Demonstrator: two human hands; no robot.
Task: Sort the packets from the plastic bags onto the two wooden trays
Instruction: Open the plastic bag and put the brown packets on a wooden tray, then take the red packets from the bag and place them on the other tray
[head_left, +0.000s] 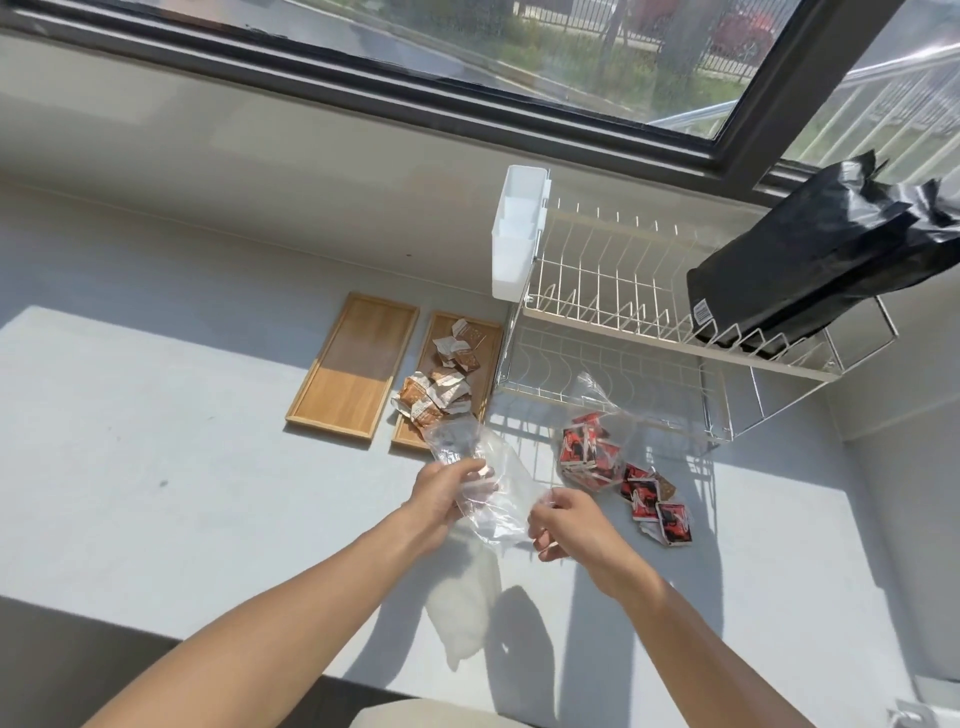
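Two wooden trays lie side by side on the grey counter. The left tray (353, 369) holds nothing. Several brown and white packets (441, 379) are piled on the right tray (491, 332). My left hand (441, 496) and my right hand (566, 525) both grip a clear, empty-looking plastic bag (493, 499), held above the counter just in front of the right tray. A second clear bag (589, 447) with red and black packets inside lies to the right, and a few loose red packets (657, 506) are spilled beside it.
A white wire dish rack (623, 291) stands right behind the trays and the red packets, with a white cutlery holder (517, 228) on its left end and a black bag (810, 260) on top. A window runs along the back.
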